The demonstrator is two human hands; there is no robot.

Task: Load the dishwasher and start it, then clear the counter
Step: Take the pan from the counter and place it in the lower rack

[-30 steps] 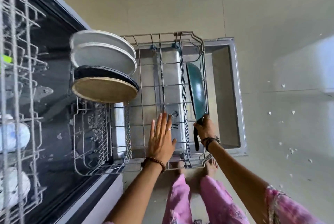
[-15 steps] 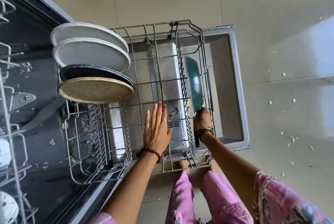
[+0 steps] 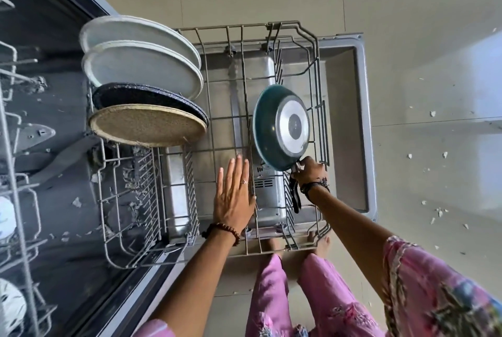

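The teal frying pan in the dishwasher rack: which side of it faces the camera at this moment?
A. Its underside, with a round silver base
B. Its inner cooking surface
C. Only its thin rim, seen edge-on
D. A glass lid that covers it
A: the teal frying pan shows its round silver base to the camera, while the right hand grips its black handle over the lower rack.

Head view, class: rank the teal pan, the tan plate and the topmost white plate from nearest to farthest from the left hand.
1. Teal pan, just right of the left hand, gripped by the right hand.
2. Tan plate, up and left.
3. Topmost white plate, farthest back in the row.
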